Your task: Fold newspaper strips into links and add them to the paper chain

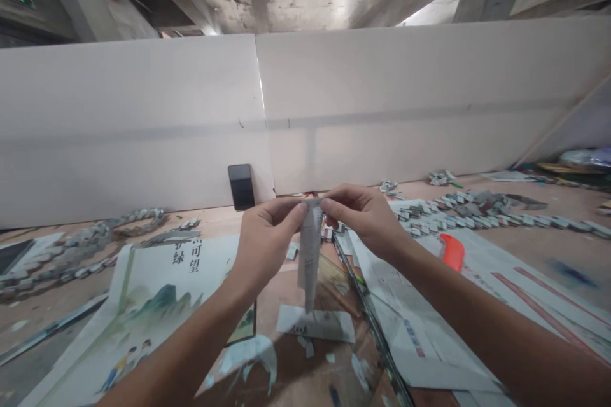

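Observation:
A narrow folded strip of printed newspaper hangs down between my two hands above the table. My left hand pinches its top edge between thumb and fingers from the left. From the right, my right hand pinches the same top edge. Below the strip, a flat paper slip with dark handwriting-like characters lies on the table. Small torn paper scraps are scattered near it.
Folded-paper chains lie at left, with more paper chains at right. A phone leans on the white partition. An orange-red curved object rests on newspaper sheets. A poster with painted mountains lies left.

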The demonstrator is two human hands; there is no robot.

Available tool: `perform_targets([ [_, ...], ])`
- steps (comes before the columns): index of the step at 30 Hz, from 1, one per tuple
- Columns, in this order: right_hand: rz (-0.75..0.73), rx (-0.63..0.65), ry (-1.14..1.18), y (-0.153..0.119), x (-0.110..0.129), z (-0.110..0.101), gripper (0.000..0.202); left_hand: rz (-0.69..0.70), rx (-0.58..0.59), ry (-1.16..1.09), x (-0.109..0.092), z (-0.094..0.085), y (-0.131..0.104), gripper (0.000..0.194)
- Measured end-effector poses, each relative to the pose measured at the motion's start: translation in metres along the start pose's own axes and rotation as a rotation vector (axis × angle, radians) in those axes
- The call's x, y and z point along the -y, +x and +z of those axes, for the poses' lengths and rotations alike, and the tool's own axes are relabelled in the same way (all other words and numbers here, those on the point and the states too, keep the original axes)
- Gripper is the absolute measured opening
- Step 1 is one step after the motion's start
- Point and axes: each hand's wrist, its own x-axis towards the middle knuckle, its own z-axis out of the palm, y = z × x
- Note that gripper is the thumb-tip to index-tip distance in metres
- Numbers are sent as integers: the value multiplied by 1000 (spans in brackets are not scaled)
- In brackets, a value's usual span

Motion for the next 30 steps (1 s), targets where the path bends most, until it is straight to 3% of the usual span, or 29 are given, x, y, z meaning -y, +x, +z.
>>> perform_targets([
  [7, 56, 23, 60, 0, 0, 0, 21, 2, 7, 55, 4, -2, 3, 29],
  [11, 13, -62, 64, 1, 2, 2, 18, -74, 283, 11, 10, 0, 3, 34],
  [14, 9, -81, 61, 1, 4, 2, 17, -169, 428, 42, 14, 2, 2, 24],
  [18, 12, -83, 58, 1, 1, 2, 17, -181, 442, 50, 19, 2, 1, 22],
  [25, 25, -59, 83, 3, -3, 0, 18, -152, 422, 35, 23, 1, 2, 37],
  [30, 26, -51, 70, 4, -3, -1, 18, -171, 398, 80, 18, 1, 3, 31],
])
